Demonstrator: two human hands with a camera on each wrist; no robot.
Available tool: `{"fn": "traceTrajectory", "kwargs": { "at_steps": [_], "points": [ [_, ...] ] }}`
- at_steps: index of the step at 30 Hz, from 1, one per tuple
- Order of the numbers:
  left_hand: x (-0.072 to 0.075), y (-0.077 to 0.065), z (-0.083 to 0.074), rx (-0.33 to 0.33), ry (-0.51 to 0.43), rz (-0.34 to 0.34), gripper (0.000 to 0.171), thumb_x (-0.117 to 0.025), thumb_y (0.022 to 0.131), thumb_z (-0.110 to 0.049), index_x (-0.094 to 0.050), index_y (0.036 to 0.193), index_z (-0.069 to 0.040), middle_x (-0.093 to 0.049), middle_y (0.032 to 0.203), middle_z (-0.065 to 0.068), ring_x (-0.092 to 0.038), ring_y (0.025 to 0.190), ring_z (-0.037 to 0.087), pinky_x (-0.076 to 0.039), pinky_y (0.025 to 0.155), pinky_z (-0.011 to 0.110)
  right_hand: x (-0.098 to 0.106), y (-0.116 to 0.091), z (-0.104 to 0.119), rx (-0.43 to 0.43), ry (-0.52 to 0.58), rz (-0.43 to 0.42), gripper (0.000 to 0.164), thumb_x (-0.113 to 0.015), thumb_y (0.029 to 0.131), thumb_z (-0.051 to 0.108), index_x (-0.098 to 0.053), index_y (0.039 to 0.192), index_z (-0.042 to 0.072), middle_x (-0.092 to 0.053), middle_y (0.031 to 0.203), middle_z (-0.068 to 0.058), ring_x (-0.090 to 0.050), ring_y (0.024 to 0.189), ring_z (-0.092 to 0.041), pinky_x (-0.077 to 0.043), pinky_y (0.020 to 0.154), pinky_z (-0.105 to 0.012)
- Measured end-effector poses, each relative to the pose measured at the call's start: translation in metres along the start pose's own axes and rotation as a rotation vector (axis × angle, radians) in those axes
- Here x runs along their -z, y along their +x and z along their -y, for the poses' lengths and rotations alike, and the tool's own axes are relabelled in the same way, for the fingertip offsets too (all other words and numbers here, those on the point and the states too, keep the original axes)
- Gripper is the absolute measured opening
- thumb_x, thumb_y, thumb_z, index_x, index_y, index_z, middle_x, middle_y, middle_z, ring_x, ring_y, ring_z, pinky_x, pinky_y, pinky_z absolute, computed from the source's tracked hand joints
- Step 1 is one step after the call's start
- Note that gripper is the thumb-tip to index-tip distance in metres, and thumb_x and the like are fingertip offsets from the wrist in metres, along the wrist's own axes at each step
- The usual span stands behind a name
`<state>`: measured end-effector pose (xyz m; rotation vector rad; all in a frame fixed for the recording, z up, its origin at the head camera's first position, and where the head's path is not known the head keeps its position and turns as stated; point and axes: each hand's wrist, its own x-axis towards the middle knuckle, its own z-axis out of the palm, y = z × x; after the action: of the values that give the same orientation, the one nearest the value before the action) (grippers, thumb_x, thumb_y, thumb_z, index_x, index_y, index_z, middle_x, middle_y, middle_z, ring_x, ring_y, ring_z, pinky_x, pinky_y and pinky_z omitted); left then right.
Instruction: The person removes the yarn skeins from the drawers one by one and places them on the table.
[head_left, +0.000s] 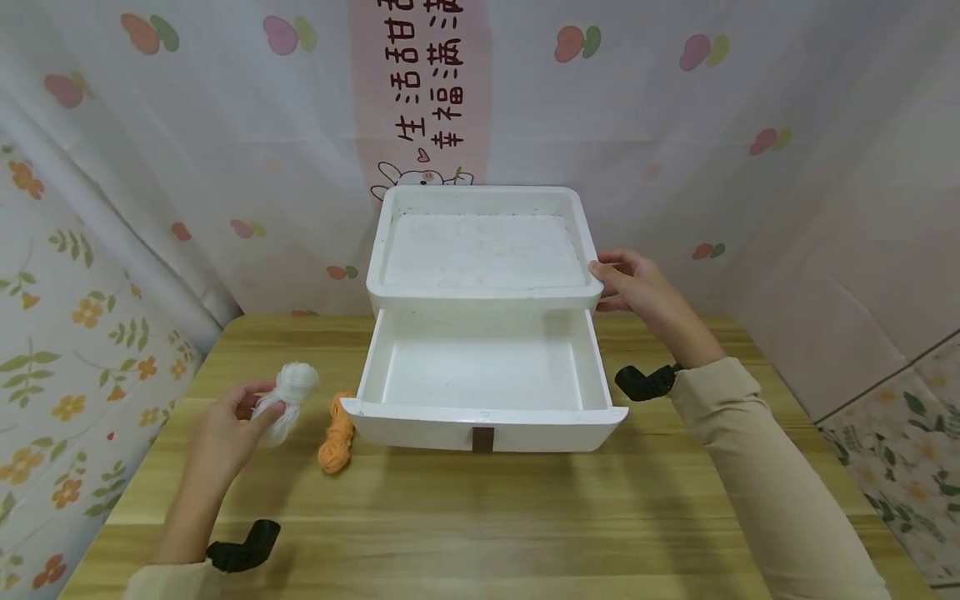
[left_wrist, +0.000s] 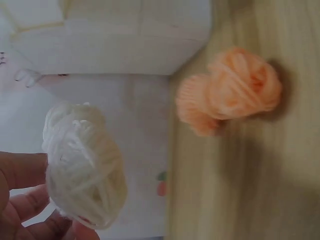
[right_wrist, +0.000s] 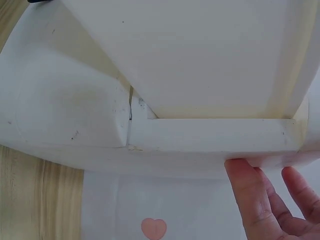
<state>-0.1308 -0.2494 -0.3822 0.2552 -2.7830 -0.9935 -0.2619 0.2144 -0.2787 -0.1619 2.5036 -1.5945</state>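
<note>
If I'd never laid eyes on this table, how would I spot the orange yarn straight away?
Find the big white drawer unit on the wooden table. Beside the left end of its pulled-out drawer, the orange yarn lies on the wood. Its colour sets it apart from the white yarn held in the left hand.

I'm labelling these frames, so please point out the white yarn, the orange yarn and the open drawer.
White yarn [left_wrist: 87,167]: left wrist view, middle of the bundle.
Orange yarn [left_wrist: 232,90]: left wrist view, near its middle.
Open drawer [head_left: 483,377]: head view, its inside floor.
</note>
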Motion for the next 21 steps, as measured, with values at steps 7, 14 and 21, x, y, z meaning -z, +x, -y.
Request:
{"fn": "traceTrajectory", "kwargs": {
  "at_steps": [7, 14, 21],
  "points": [
    [-0.021, 0.011, 0.02, 0.071, -0.017, 0.092, 0.041, -0.06, 0.091, -0.023, -0.053, 0.122, 0.002, -0.06, 0.11, 0.03, -0.058, 0.098, 0.043, -0.05, 0.065, 0.032, 0.0, 0.0, -0.002, -0.005, 0.001, 0.004, 0.063, -0.047, 0.096, 0.039, -0.028, 0.141, 0.0, -0.041, 0.129, -0.017, -0.061, 0.083, -0.009, -0.054, 0.084, -0.031],
    [-0.031, 0.015, 0.025, 0.146, -0.08, 0.172, 0.039, -0.055, 0.09, -0.013, -0.049, 0.122, 0.009, -0.056, 0.105, 0.033, -0.064, 0.068, 0.025, -0.053, 0.055, 0.031, 0.0, -0.002, -0.002, -0.004, -0.002, 0.009, 0.065, -0.047, 0.095, 0.04, -0.027, 0.141, -0.001, -0.041, 0.129, -0.018, -0.061, 0.083, -0.007, -0.053, 0.085, -0.032],
    [-0.038, 0.015, 0.032, 0.152, -0.034, 0.192, 0.034, -0.052, 0.089, -0.008, -0.052, 0.118, 0.009, -0.06, 0.092, 0.026, -0.059, 0.063, 0.018, -0.047, 0.053, 0.028, 0.0, 0.0, -0.001, 0.005, -0.007, 0.005, 0.064, -0.047, 0.095, 0.04, -0.028, 0.141, -0.001, -0.041, 0.128, -0.017, -0.061, 0.082, -0.005, -0.053, 0.085, -0.031]
  ]
}}
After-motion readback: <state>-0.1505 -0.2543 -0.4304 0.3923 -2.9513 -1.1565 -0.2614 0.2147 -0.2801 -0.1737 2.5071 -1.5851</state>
